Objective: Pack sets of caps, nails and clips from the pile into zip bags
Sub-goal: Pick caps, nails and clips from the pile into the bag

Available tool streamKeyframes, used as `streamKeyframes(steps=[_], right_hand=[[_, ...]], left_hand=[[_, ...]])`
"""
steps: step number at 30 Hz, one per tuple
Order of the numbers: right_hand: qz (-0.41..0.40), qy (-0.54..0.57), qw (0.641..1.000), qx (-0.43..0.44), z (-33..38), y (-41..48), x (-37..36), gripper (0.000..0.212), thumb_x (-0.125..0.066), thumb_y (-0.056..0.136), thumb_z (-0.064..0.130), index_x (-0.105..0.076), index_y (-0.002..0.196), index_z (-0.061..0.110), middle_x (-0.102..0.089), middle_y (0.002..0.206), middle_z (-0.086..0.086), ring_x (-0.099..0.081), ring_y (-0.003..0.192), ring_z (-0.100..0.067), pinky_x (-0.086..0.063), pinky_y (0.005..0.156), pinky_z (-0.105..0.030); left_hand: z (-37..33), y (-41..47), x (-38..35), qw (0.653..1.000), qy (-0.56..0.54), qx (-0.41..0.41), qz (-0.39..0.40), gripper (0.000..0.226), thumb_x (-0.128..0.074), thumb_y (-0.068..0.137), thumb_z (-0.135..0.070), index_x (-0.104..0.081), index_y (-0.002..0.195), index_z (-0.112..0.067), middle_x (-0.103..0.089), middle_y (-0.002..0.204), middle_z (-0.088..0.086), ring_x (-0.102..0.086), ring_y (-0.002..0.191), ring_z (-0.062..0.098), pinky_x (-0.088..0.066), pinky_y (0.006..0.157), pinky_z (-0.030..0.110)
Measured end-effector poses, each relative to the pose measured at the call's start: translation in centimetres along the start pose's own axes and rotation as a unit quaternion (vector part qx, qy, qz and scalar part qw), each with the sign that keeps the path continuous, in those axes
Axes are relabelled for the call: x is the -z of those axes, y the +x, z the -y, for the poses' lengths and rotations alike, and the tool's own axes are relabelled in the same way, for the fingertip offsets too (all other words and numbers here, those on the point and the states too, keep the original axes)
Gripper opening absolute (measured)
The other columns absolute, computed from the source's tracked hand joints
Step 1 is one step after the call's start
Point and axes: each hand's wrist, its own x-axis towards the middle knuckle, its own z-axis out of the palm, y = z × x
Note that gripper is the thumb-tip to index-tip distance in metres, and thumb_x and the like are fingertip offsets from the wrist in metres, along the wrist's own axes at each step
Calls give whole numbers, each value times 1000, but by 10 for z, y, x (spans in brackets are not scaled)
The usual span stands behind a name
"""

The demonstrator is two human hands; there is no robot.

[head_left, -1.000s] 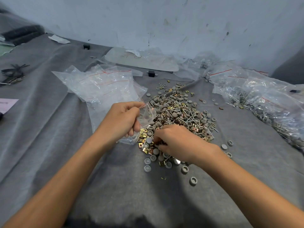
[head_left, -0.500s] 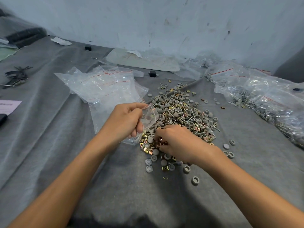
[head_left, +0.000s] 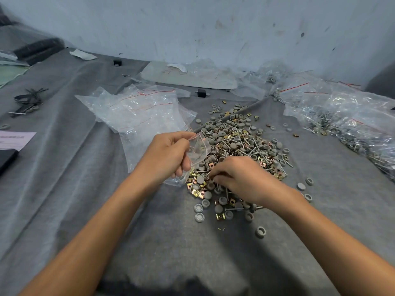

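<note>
A pile (head_left: 239, 144) of grey round caps, thin nails and brass-coloured clips lies on the grey cloth in the middle. My left hand (head_left: 166, 157) grips a small clear zip bag (head_left: 197, 149) at the pile's left edge, just above the cloth. My right hand (head_left: 241, 178) rests on the near side of the pile with its fingers curled, pinching small parts at its fingertips; which parts they are stays hidden. The two hands are almost touching.
A heap of empty zip bags (head_left: 139, 110) lies left of the pile. Filled bags (head_left: 346, 122) are stacked along the right. Loose caps (head_left: 260, 232) are scattered on the near cloth (head_left: 64, 167). A wall (head_left: 213, 28) closes the back; a paper slip (head_left: 15, 138) lies far left.
My right hand's fingers have kept working at the near left edge of the pile. My left hand has stayed in place with the bag.
</note>
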Motion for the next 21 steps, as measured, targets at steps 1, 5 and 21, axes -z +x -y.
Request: streamKeyframes(steps=[1, 5, 21], right_hand=[[-10, 17, 1000, -8, -2, 0, 3, 23, -60, 102, 24, -74, 120, 27, -72, 111, 7, -64, 105, -15, -46, 85, -28], [-75, 122, 989, -33, -12, -4, 21, 18, -66, 99, 25, -75, 113, 30, -70, 96, 20, -65, 86, 3, -46, 72, -16], [-124, 167, 977, 37, 23, 16, 59, 19, -77, 91, 28, -75, 109, 33, -68, 86, 17, -61, 74, 6, -51, 66, -15]], left_hand=[[0, 0, 0, 1000, 1, -1, 0, 45, -40, 93, -7, -66, 125, -25, -59, 51, 3, -45, 40, 10, -39, 38, 21], [-1, 0, 0, 1000, 2, 0, 2, 44, -40, 94, -7, -66, 124, -27, -59, 51, 2, -45, 40, 10, -39, 38, 21], [0, 1, 0, 1000, -8, 3, 8, 41, -41, 94, -9, -67, 118, -29, -60, 50, 0, -46, 40, 9, -38, 38, 20]])
